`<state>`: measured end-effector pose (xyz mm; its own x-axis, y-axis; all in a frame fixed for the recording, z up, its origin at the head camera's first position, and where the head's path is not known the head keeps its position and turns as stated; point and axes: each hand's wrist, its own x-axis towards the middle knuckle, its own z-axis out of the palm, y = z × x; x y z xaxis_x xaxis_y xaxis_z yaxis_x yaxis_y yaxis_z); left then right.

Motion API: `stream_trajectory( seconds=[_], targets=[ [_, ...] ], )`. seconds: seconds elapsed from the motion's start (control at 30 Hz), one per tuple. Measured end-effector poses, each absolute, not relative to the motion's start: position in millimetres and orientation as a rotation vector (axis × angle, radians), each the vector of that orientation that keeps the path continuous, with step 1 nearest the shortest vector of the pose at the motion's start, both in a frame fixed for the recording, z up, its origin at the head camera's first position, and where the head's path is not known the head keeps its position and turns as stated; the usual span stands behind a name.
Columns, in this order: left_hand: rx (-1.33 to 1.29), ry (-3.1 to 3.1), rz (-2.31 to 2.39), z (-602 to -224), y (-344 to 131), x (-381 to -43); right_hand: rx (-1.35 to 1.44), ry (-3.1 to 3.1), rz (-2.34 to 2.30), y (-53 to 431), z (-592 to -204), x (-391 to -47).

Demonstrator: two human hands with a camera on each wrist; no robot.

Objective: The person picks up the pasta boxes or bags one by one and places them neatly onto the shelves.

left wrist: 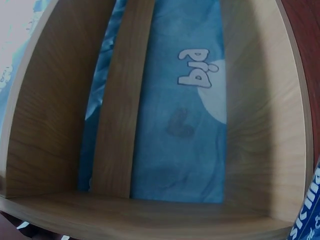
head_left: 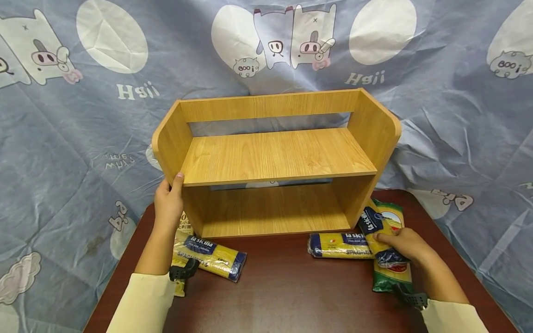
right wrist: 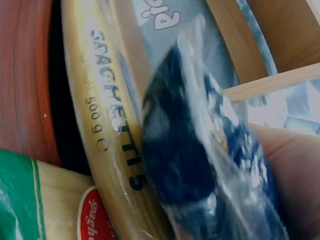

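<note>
A two-tier wooden shelf (head_left: 275, 157) stands at the back of the table. My left hand (head_left: 168, 201) grips the front edge of its left side panel, thumb in front; the other fingers are mostly hidden. At the right, my right hand (head_left: 410, 245) pinches a yellow-and-blue spaghetti pack (head_left: 376, 226), tilted over a green-ended spaghetti pack (head_left: 393, 280). The held pack's crinkled blue end (right wrist: 175, 140) fills the middle of the right wrist view. Another spaghetti pack (head_left: 341, 245) lies in front of the shelf's right end. Only shelf boards (left wrist: 165, 212) fill most of the left wrist view.
Near the shelf's left end, a blue-and-yellow spaghetti pack (head_left: 212, 256) lies slanted, partly over other yellow packs (head_left: 180, 287) behind my left forearm. The dark red table (head_left: 275, 296) extends toward me. A patterned grey-blue cloth (head_left: 83, 138) hangs behind.
</note>
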<state>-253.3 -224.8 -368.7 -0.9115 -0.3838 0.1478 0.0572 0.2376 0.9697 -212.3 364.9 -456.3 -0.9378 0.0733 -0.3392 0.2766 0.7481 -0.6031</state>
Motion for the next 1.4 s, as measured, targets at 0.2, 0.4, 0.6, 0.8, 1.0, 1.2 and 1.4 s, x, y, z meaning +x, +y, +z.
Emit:
stream_trajectory(
  seconds=[0.2, 0.4, 0.6, 0.8, 1.0, 1.2, 1.4],
  targets=[
    [0.299, -2.151, -1.707, -368.8, -221.9, -251.9, 0.290, 2.548, -1.146, 364.7, -455.6, -207.7],
    [0.292, -2.131, -1.720, -371.4, -220.3, -251.4, 0.289, 2.490, -1.283, 365.5, -455.2, -197.1],
    [0.296, -2.095, -1.717, -373.6, -218.9, -252.6, 0.318, 2.379, -1.460, 364.0, -457.9, -184.0],
    [0.306, -2.075, -1.714, -374.8, -217.0, -253.3, 0.389, 2.341, -1.575, 362.4, -462.3, -174.5],
    [0.312, -2.072, -1.718, -376.4, -215.5, -253.4, 0.437, 2.234, -1.815, 358.6, -465.8, -170.6],
    [0.294, -2.055, -1.712, -377.9, -214.4, -253.9, 0.448, 2.089, -2.039, 356.0, -469.4, -168.2],
    [0.277, -2.049, -1.697, -378.9, -215.4, -254.2, 0.391, 2.010, -2.158, 355.1, -472.8, -167.7]
  ],
)
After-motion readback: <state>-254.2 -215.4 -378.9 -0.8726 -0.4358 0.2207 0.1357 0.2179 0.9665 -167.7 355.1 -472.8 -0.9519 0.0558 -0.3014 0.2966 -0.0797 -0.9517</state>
